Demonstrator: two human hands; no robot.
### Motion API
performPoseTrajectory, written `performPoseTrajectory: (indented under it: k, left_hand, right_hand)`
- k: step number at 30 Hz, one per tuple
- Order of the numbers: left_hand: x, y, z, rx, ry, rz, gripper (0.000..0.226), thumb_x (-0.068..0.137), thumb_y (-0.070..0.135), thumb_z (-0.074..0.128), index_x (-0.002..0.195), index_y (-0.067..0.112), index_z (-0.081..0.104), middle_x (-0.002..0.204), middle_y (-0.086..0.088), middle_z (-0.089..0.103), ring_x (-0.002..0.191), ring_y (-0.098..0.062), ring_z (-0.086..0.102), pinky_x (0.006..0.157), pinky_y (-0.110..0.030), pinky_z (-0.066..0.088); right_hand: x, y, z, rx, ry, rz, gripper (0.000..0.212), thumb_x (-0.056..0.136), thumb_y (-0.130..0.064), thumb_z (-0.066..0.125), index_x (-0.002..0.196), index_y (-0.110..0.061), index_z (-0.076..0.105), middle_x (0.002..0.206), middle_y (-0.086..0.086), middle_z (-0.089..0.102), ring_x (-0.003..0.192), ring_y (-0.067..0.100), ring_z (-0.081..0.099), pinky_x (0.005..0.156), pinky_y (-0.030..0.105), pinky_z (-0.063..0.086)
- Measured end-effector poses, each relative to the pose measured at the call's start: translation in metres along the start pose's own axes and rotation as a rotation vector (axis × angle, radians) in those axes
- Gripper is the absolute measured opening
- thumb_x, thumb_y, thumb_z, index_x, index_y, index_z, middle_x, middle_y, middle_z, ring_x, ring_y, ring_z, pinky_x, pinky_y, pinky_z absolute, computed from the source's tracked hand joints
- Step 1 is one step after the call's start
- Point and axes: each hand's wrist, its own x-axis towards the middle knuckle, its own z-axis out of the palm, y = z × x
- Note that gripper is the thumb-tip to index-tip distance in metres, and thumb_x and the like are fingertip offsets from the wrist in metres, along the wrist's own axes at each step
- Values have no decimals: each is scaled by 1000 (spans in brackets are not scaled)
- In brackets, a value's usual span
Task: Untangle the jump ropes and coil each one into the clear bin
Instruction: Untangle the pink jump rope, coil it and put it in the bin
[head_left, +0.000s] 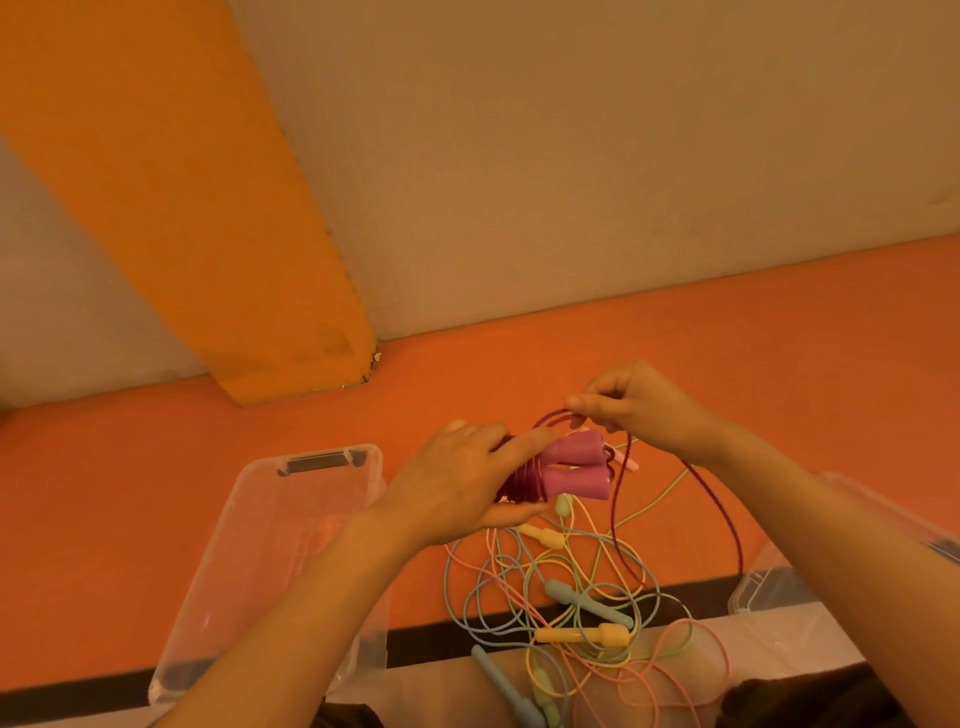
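While the left hand (457, 478) grips the two purple handles (574, 470) and their coiled maroon rope (524, 480), the right hand (641, 405) pinches a loop of that rope's free length. Just left of them, the clear bin (270, 561) sits on the orange floor (727, 332); pastel ropes (576, 597) tangle below, beige wall (571, 156) beyond.

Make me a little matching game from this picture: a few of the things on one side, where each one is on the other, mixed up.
Things
1. magenta handles
2. magenta cord
3. clear bin
4. pastel ropes

Places
A. tangled on the floor below both hands
B. pinched by the right hand
C. held in the left hand
D. on the floor, left of the left arm

Pairs: 1-C, 2-B, 3-D, 4-A
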Motion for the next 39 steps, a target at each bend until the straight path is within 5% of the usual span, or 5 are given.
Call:
performPoseTrajectory:
  k: [13,18,26,34,39]
  left_hand:
    - [-6,-11,-10,-34,-3,-76,63,88,65,37,137,26,34,81,-3,59,68,-22,59,60,-32,43]
    - [-7,-14,-15,-245,37,-226,61,82,60,50,134,33,34,110,-5,67,93,-18,60,77,-28,42]
    - [-7,-24,-19,-561,182,-602,62,76,60,52,131,35,40,107,28,51,93,-7,55,79,-33,47]
    - [-5,-33,-16,-663,236,-797,55,81,55,55,129,32,42,94,16,57,71,0,54,63,-29,40]
    - [-8,-41,-13,-679,227,-854,65,87,54,57,142,28,35,119,5,54,93,-11,54,76,-29,42]
  right_hand:
    - [0,10,-17,-18,90,103,42,95,-31,51,65,-8,69,48,-7,44,48,4,40,51,14,38]
    - [0,11,-16,-12,99,112,44,95,-33,50,63,-9,68,45,-9,44,47,6,40,49,15,37]
    - [1,13,-12,21,80,142,34,98,-29,47,88,-6,71,53,-4,46,43,5,32,39,14,26]
    - [-3,4,11,-64,-39,78,21,95,-18,55,89,-11,73,48,-11,49,42,0,38,44,11,29]
    - [-6,1,29,-73,-129,131,24,96,-17,54,80,-11,70,55,-8,56,41,1,41,43,14,33]
